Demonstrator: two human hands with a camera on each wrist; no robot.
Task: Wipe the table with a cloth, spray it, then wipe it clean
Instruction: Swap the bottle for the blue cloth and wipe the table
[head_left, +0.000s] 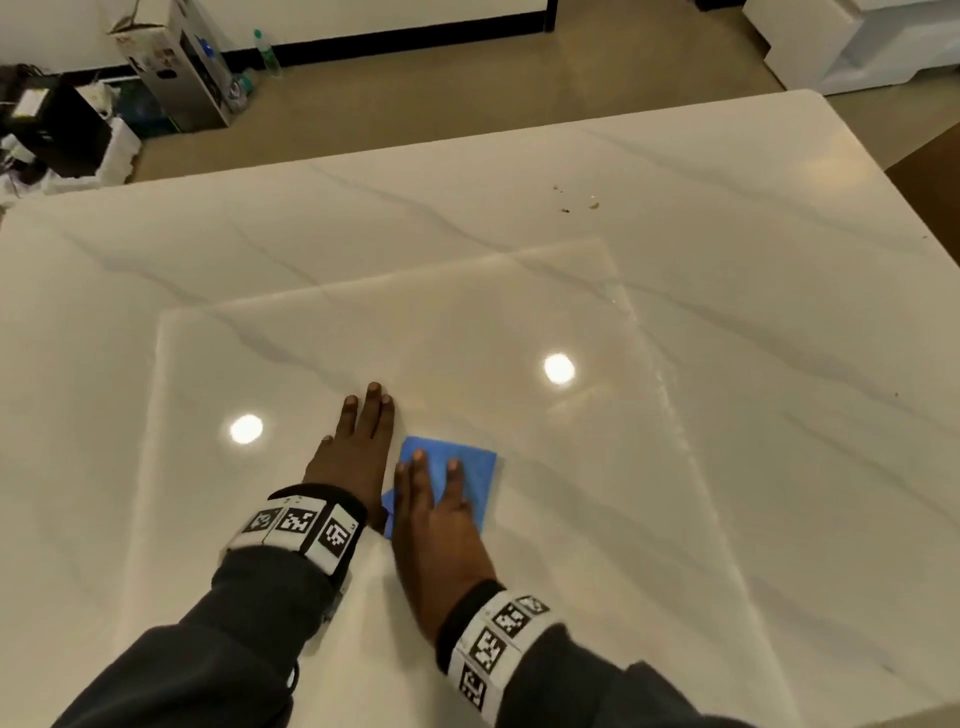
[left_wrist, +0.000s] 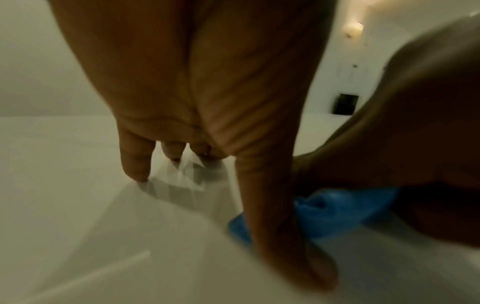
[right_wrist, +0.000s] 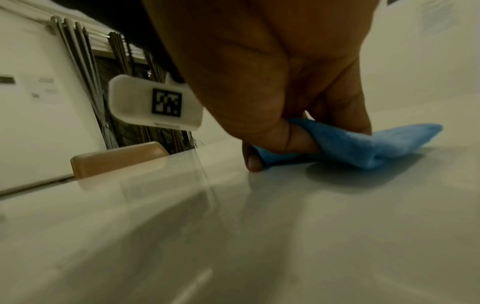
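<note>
Pressing down on a blue cloth (head_left: 470, 475), the right hand (head_left: 436, 525) has its fingers (head_left: 453, 475) extended over the top, while the wrist view shows the thumb (right_wrist: 275, 142) tucked into a fold, pinching it. Just left, touching the cloth's edge, the left hand (head_left: 358, 452) lies flat, fingers (head_left: 371, 410) straight, on the glossy marbled counter (head_left: 727, 338). Crumbs (head_left: 576, 200) sit far off near the back right.

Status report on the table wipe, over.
Left hand flat on the table, fingers straight. Right hand pressing the blue cloth, thumb curled under a fold. Crumbs at far right. No spray bottle in view.
</note>
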